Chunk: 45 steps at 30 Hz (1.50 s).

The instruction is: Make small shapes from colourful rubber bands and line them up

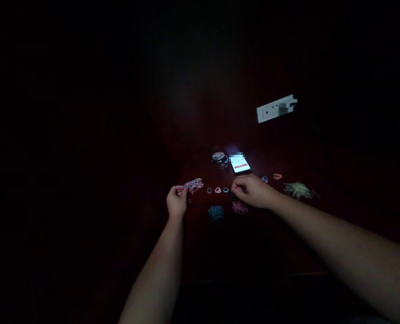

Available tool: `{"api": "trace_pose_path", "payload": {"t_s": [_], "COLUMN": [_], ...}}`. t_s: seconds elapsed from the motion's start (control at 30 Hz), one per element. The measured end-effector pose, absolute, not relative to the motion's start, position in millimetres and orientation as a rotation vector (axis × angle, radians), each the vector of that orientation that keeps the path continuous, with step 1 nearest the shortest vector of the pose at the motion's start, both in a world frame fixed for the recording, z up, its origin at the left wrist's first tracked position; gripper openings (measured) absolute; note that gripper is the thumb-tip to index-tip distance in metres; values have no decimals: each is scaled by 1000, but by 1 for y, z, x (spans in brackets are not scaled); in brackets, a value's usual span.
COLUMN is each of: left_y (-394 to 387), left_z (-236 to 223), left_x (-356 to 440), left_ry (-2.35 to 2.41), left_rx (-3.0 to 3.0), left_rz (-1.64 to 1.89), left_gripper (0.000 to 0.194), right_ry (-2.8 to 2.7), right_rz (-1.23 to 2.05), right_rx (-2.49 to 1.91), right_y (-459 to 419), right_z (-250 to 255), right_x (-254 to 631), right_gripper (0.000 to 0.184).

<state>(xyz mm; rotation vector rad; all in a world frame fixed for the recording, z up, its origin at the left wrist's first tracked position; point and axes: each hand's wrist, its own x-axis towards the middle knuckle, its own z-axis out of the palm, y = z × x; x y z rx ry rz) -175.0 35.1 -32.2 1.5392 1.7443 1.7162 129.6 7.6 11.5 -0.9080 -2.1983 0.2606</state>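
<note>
Dark table (253, 243): round container (219, 158), contents unclear, beside phone (241, 166); multicoloured bands (195, 185) loose.

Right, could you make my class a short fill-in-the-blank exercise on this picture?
1. Beyond the right hand glows the screen of a ____.
2. The multicoloured pile is nearest the ____.
3. The middle ring of the three between the hands is ____.

Missing words: phone; left hand; pink.

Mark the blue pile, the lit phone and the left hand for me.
Blue pile (216, 213): head view, middle of the heap.
Lit phone (241, 165): head view, on its screen.
Left hand (177, 202): head view, middle of the hand.
</note>
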Motion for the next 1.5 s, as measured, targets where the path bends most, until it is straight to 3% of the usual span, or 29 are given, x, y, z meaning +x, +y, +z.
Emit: {"api": "trace_pose_path", "payload": {"t_s": [0.5,1.07,1.5], "left_y": [38,35,18], "left_z": [-34,-28,-16], "left_x": [-178,-178,-121], "left_ry": [1677,1712,1201], "left_rx": [1517,1448,1668], "left_rz": [1706,1753,1422], "left_gripper": [26,22,29], "right_ry": [-2190,-2195,-2199], "right_rz": [341,327,242], "right_rx": [-932,-913,-885], "right_y": [9,8,7], "right_z": [8,10,12], "right_x": [130,130,130], "right_gripper": [13,14,11]}}
